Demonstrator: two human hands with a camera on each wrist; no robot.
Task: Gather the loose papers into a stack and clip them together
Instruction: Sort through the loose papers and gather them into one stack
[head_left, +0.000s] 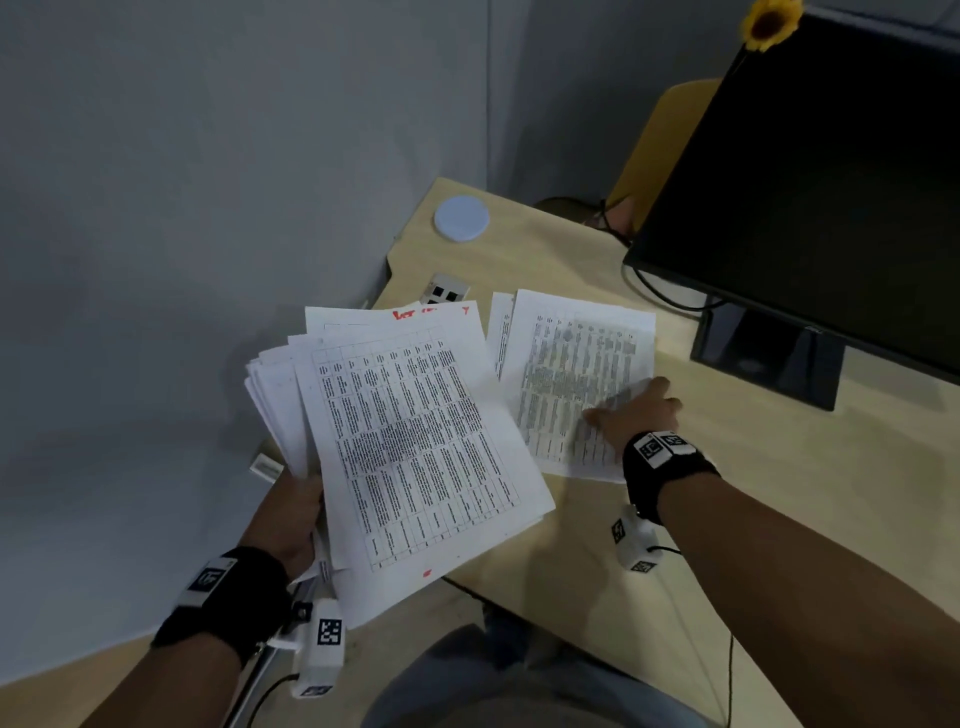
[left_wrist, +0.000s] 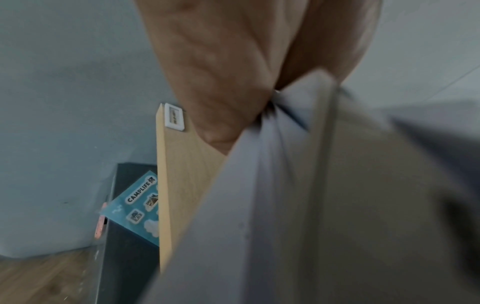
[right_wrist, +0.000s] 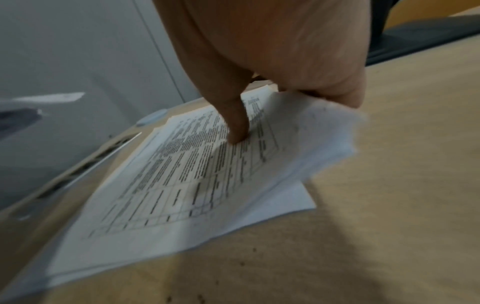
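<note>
My left hand (head_left: 298, 501) grips a fanned stack of printed papers (head_left: 415, 441) by its lower left corner, held up over the desk's left edge. In the left wrist view the left hand (left_wrist: 221, 86) clamps the blurred sheets (left_wrist: 285, 195). A few more printed sheets (head_left: 571, 364) lie on the desk (head_left: 779, 493) to the right. My right hand (head_left: 631, 408) pinches their near right edge. In the right wrist view its thumb (right_wrist: 236, 131) presses on the top sheet (right_wrist: 194, 174) while the curled fingers (right_wrist: 337, 92) lift that edge off a lower sheet (right_wrist: 285, 205). No clip shows.
A black monitor (head_left: 810, 197) on its stand (head_left: 769, 353) fills the desk's right back. A white round disc (head_left: 461, 218) and a small white device (head_left: 444, 291) sit at the back left. A sticker sheet (left_wrist: 140, 205) lies on a dark cabinet below the desk edge.
</note>
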